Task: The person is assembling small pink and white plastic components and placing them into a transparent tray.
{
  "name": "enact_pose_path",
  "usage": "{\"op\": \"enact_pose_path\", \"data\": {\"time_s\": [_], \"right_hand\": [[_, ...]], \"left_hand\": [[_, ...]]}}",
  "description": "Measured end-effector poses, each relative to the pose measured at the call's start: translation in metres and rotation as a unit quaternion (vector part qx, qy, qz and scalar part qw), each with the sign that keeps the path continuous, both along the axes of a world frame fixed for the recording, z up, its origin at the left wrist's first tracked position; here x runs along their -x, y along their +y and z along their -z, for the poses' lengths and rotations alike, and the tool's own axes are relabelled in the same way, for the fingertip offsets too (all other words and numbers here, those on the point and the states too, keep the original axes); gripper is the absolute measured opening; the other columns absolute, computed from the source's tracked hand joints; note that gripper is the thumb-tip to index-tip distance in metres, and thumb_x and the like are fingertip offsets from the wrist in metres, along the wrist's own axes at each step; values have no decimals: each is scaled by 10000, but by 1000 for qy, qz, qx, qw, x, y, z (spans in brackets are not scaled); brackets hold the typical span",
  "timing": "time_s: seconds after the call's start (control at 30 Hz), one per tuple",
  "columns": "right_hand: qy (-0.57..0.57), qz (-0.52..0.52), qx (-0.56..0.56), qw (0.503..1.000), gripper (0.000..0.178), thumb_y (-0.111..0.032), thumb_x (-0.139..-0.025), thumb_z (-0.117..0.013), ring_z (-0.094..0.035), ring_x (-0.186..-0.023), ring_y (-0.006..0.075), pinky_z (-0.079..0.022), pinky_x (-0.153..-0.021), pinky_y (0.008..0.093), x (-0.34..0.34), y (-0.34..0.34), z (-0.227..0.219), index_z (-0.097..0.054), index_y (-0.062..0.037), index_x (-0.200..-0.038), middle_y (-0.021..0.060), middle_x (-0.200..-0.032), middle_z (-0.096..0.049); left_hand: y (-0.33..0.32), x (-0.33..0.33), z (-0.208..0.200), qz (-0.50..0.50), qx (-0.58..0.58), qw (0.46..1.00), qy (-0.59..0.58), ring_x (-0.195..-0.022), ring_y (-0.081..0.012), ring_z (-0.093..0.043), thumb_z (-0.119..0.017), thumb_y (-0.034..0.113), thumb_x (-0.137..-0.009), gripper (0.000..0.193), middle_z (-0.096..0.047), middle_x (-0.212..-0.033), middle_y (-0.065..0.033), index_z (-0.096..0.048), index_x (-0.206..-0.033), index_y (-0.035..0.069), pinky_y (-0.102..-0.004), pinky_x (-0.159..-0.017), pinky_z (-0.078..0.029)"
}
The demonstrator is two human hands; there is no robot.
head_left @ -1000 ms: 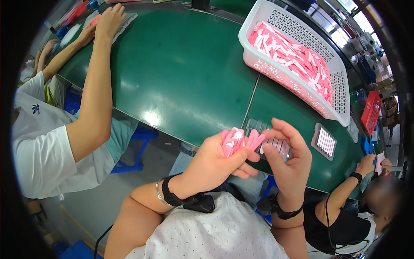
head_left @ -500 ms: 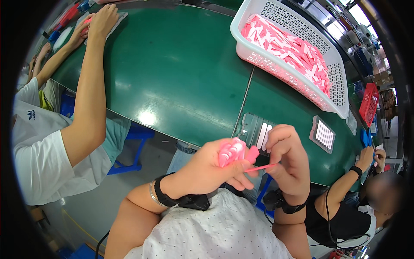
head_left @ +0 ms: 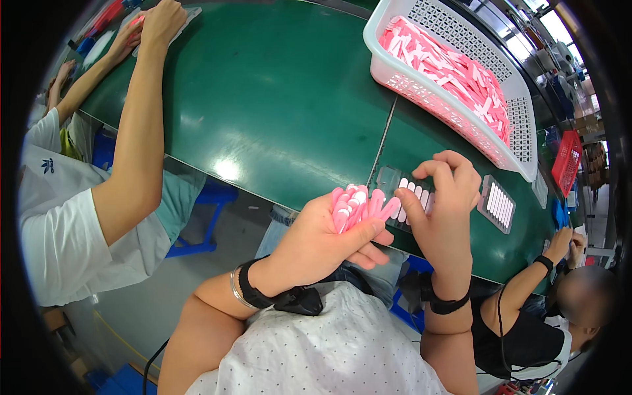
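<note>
My left hand (head_left: 339, 234) is closed around a bundle of small nail files (head_left: 349, 205), pink with white faces and rounded ends. A couple of them fan out past its thumb toward the right. My right hand (head_left: 444, 197) hovers over a clear plastic tray (head_left: 388, 178), thumb and fingers apart, with nothing visible between them. Its thumb tip is close to the end of a fanned-out pink file (head_left: 390, 208); whether they touch I cannot tell. Several white strips (head_left: 413, 191) lie side by side in the tray, partly covered by my right hand.
A white perforated basket (head_left: 454, 108) heaped with pink and white files stands at the back right of the green table (head_left: 263, 99). Another filled clear tray (head_left: 497, 204) lies right of my hand. Co-workers' arms (head_left: 141, 118) reach in at left and right (head_left: 556, 253).
My right hand has let go of the pink file it pinched beside the left hand and opened, moving up and slightly right over the tray. More white strips show in the tray now.
</note>
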State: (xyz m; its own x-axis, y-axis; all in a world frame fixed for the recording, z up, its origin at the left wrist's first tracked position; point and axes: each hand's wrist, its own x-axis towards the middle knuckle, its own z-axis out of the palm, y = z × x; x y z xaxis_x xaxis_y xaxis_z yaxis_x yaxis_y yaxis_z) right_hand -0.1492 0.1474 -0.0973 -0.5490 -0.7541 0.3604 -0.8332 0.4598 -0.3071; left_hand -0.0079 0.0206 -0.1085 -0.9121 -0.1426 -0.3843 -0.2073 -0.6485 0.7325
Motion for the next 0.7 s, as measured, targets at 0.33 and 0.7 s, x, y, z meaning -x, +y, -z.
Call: {"op": "enact_pose_path", "data": {"time_s": [0.33, 0.7], "right_hand": [[-304, -73, 207, 927, 141, -94, -723, -767, -528, -1028, 263, -345, -943, 370, -14, 12, -8, -646, -97, -795, 29, -851, -659], [110, -67, -37, 991, 236, -292, -751, -743, -474, -1196, 308, -192, -986, 527, -33, 17, 6, -641, -147, -906, -46, -1054, -681]], "left_hand": [[6, 1, 3, -37, 12, 999, 9, -743, -232, -707, -602, 152, -951, 295, -664, -932, -160, -490, -1151, -33, -285, -615, -580], [-6, -10, 5, -85, 5, 995, 43, -700, -238, -705, -578, 134, -964, 235, -663, -916, -159, -483, -1084, -43, -292, -585, -587]]}}
